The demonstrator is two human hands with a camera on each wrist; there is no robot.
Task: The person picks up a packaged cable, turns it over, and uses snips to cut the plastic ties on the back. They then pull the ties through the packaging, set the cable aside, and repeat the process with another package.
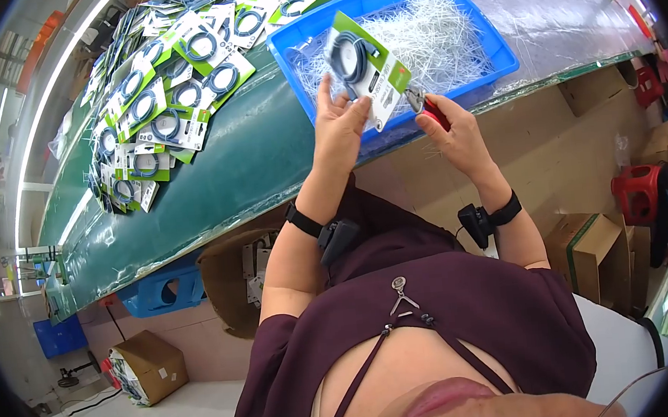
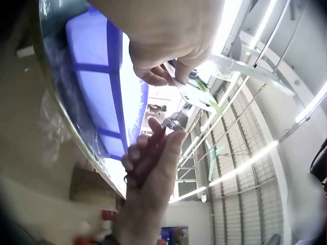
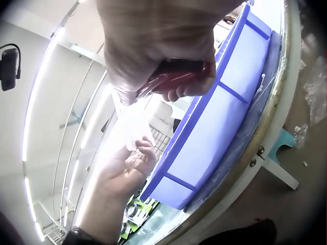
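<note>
My left hand (image 1: 335, 135) pinches the lower left edge of a green and white blister card (image 1: 383, 75) with a coiled blue-grey cable (image 1: 348, 58) on it. The card is tilted over a blue plastic tray (image 1: 283, 63). In my right hand (image 1: 460, 137) I grip cutting pliers (image 1: 435, 112) with red handles, their metal head right at the card's lower right edge. The right wrist view shows the fingers curled round the red handles (image 3: 176, 76). Glare washes out much of the card there.
Thin white plastic strips (image 1: 446, 32) fill much of the tray. Left of it, a large heap of similar carded cables (image 1: 180, 87) lies on the green tabletop (image 1: 242, 157). Below stand a blue stool (image 1: 168, 293), cardboard boxes (image 1: 587, 242) and a red stool (image 1: 636, 190).
</note>
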